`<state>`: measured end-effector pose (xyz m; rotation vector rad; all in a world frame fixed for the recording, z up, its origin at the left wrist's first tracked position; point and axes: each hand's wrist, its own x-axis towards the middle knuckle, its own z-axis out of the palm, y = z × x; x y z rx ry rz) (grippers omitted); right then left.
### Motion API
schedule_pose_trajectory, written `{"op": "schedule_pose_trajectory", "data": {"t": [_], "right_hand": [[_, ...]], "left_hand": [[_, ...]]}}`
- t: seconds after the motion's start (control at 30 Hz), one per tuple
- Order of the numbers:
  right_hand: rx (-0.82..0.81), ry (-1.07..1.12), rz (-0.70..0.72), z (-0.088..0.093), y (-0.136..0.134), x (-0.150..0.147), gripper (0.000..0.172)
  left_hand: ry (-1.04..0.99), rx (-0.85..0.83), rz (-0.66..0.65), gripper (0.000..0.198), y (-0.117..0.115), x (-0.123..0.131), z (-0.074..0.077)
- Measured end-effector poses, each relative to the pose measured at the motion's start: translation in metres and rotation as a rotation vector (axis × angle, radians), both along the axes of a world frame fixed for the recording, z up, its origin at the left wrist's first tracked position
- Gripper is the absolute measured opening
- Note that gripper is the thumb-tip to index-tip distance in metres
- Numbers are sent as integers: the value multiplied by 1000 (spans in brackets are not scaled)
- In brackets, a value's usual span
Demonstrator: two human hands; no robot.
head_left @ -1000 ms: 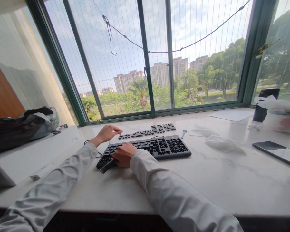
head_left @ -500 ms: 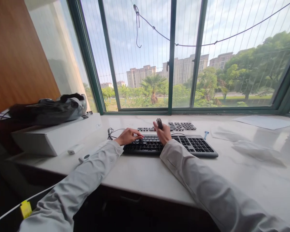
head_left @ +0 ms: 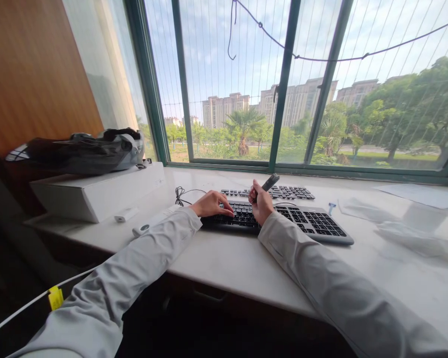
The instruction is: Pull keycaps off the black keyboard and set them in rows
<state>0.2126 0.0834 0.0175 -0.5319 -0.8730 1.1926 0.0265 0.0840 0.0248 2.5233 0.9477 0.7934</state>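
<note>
A black keyboard (head_left: 323, 223) lies on the white desk, and many of its key positions on the right are bare of keycaps. My left hand (head_left: 212, 204) rests at the keyboard's left part, thumb and fingers apart with their tips on the keys. Above the middle of the keyboard, my right hand (head_left: 262, 201) is closed round a small dark brush (head_left: 271, 182). Its head points up and to the right, clear of the keys. Loose black keycaps (head_left: 293, 192) lie in rows behind the keyboard, partly hidden by my right hand.
A white box (head_left: 97, 191) with a dark bag (head_left: 85, 154) on top stands at the left. Small white devices (head_left: 126, 215) lie before it. A blue tool (head_left: 332, 208) and clear plastic bags (head_left: 414, 236) are to the right. Windows border the desk's back.
The brush has swung from pointing at the camera to slanting up and right. My left thumb and fingers have spread further apart. The whole view has shifted slightly.
</note>
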Motion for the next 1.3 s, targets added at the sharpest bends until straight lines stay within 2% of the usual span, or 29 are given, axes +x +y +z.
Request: {"op": "schedule_pose_trajectory", "data": {"t": [0.2, 0.4, 0.87, 1.03, 1.3], "right_hand": [[-104, 130, 130, 4, -9, -9, 38], [-135, 140, 209, 3, -17, -16, 31], [-144, 131, 186, -2, -15, -21, 25], [-147, 201, 204, -3, -15, -21, 24], [-190, 176, 230, -2, -15, -22, 23]], "left_hand": [[-1, -114, 48, 40, 0, 0, 0], [8, -126, 48, 41, 2, -1, 0], [-3, -143, 39, 38, 1, -1, 2], [0, -143, 30, 39, 0, 0, 2], [12, -148, 44, 40, -1, 0, 2]]}}
